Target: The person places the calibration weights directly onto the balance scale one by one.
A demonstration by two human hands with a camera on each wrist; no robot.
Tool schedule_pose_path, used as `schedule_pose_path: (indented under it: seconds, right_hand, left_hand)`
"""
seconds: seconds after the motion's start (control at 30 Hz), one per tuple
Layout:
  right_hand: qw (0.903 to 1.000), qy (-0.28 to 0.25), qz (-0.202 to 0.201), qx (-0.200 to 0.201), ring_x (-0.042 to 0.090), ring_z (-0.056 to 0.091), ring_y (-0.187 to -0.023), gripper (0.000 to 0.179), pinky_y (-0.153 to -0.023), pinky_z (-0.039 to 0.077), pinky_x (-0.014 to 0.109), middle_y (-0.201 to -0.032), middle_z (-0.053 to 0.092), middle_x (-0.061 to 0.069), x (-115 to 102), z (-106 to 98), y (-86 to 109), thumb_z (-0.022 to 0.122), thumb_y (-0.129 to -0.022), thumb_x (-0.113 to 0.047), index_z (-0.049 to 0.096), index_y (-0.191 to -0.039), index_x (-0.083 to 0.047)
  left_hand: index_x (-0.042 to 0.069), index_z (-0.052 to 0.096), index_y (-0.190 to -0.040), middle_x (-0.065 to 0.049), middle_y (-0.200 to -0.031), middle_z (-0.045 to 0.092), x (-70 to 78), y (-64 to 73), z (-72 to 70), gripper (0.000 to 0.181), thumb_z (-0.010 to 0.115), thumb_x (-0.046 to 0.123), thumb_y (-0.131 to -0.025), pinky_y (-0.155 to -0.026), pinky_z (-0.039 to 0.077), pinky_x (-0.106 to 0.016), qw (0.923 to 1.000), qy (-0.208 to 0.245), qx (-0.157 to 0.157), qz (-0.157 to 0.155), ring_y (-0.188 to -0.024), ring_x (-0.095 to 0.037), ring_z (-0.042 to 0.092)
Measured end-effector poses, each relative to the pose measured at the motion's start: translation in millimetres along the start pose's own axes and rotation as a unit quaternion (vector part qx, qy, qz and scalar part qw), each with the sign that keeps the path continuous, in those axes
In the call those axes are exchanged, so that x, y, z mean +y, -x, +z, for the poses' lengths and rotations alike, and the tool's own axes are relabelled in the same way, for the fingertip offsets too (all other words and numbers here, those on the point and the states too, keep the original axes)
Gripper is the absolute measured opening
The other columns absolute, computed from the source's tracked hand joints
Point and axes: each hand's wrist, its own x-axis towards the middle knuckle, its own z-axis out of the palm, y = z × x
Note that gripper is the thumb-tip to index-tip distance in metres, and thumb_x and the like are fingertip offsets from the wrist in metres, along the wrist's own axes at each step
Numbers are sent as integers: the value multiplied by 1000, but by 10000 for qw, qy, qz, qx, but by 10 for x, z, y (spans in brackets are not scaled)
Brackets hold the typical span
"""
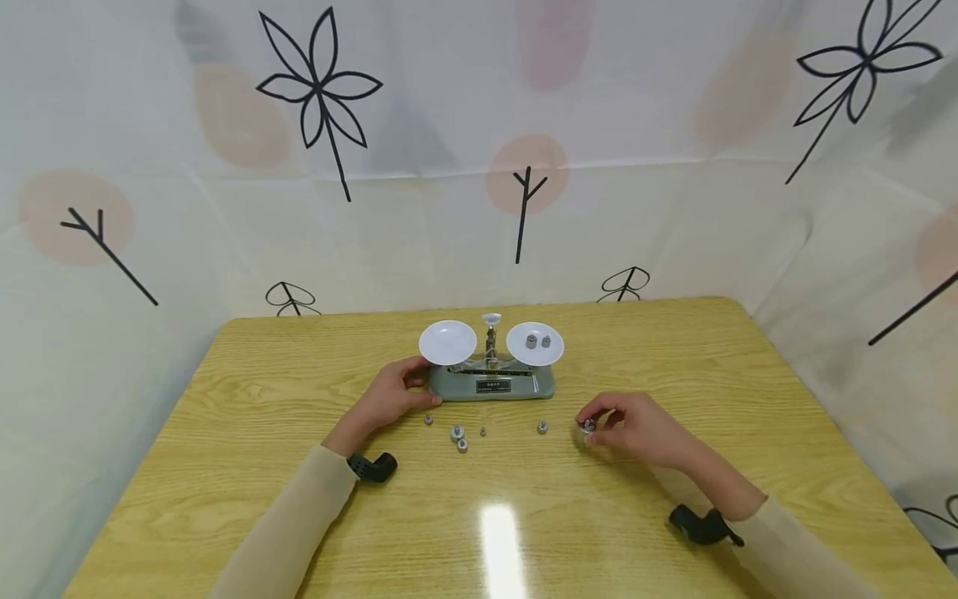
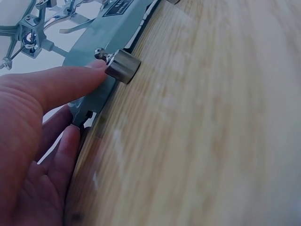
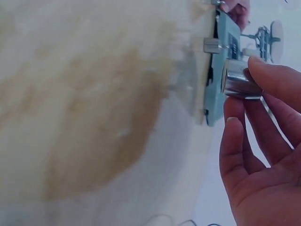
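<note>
A grey-green balance scale (image 1: 452, 388) with two white pans stands toward the back of the table. My left hand (image 1: 386, 394) grips the left end of its base, thumb along the front and fingers round the end. In the left wrist view a metal weight (image 2: 123, 66) appears right by the thumb tip. My right hand (image 1: 649, 428) pinches a larger cylindrical weight (image 3: 239, 81) between thumb and fingers, to the right of the scale. Two small weights (image 1: 531, 341) sit on the right pan (image 1: 524, 356); the left pan (image 1: 447, 343) holds nothing.
Several loose weights lie on the wooden table (image 1: 337, 516) in front of the scale, among them a big weight (image 1: 457, 433) with a smaller weight (image 1: 462, 446) beside it and a separate weight (image 1: 542, 427) nearer the right hand. A patterned cloth (image 1: 419, 241) hangs behind the table.
</note>
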Motion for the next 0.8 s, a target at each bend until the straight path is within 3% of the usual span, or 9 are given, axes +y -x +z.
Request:
schedule_pose_path:
  seconds: [0.17, 0.4, 0.8]
  right_hand:
    - [9997, 134, -126, 130, 16, 64, -83, 21, -73, 56, 30, -103, 70, -2, -55, -71, -40, 78, -85, -6, 73, -106, -10]
    - [9990, 234, -323, 184, 17, 63, -85, 21, -76, 55, 31, -102, 71, -2, -176, -143, -133, 79, -86, -8, 73, -106, -7]
    - [9976, 460, -437, 261, 16, 64, -86, 23, -77, 55, 32, -103, 71, -4, -269, -211, -229, 79, -85, -8, 73, -107, -10]
  left_hand:
    - [1, 49, -145, -17, -144, 51, 23, -7, 10, 69, 81, 7, -83, -103, 46, -43, 9999, -65, -44, 75, -127, -33, 53]
    - [4, 50, -145, -14, -145, 51, 27, -28, -3, 70, 82, 8, -82, -104, 45, -42, 9999, -128, -93, -64, -129, -31, 53]
    - [9, 63, -133, -4, -135, 61, 44, -44, -60, 63, 89, 18, -76, -111, 35, -45, 9961, -852, 46, 203, -132, -24, 48]
